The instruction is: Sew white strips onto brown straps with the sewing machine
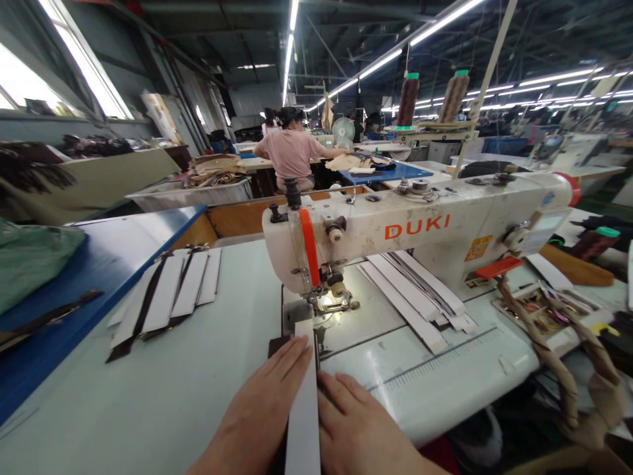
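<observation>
A long white strip (302,429) with a dark layer along its edges runs from the bottom of the view up to the needle area of a white sewing machine (366,224). My left hand (262,402) lies on the strip's left side, its fingers stretched flat over the white surface. Against the right edge rests my right hand (359,422), fingers extended and slightly bent, pointing toward the machine. Neither hand is wrapped around anything. The presser foot (326,302) sits just beyond the strip's far end, lit by a small lamp.
White strips (171,290) with dark backing lie on the left of the table; more strips (415,290) lie under the machine arm. A tray of small items (548,307) stands at right. Thread cones (452,95) rise behind. A person in pink (291,152) works farther back.
</observation>
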The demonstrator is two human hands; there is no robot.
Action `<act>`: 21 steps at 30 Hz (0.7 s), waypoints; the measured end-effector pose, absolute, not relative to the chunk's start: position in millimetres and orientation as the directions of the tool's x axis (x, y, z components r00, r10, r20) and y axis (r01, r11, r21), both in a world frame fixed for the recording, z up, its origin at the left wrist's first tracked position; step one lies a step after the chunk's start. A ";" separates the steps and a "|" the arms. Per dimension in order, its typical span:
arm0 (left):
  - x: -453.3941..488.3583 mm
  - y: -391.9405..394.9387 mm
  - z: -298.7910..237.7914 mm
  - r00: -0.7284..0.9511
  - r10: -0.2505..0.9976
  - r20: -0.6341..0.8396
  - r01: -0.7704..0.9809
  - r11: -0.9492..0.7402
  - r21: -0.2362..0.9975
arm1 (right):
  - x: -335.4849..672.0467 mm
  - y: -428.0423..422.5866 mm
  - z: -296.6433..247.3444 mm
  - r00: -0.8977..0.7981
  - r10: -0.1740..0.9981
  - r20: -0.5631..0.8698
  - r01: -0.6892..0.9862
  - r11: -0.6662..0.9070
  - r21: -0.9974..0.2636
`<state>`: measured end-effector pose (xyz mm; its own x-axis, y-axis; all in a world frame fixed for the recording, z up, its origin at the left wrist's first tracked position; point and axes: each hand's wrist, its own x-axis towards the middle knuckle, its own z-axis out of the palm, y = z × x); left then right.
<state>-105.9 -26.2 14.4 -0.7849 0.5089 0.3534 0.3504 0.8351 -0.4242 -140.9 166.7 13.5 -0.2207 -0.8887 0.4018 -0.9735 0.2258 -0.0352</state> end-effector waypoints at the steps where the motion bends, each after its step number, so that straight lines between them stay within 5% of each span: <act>1: -106.0 -26.6 13.4 -0.781 0.509 0.363 0.351 0.837 -0.420 | -141.1 166.6 11.5 -0.221 -0.891 0.396 -0.974 0.225 -0.037; 13: -103.6 -19.8 30.1 -0.749 0.539 0.386 0.338 0.811 -0.477 | -140.5 164.6 4.5 -0.240 -0.884 0.401 -0.969 0.240 -0.052; 21: -104.3 -26.2 21.6 -0.763 0.500 0.409 0.351 0.852 -0.387 | -139.3 162.5 3.2 -0.225 -0.876 0.427 -0.970 0.241 -0.017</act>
<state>-104.3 -26.2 21.6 -0.7631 0.5003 0.4092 0.3513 0.8525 -0.3871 -139.3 162.5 3.2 -0.2248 -0.8757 0.4274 -0.9704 0.2410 -0.0166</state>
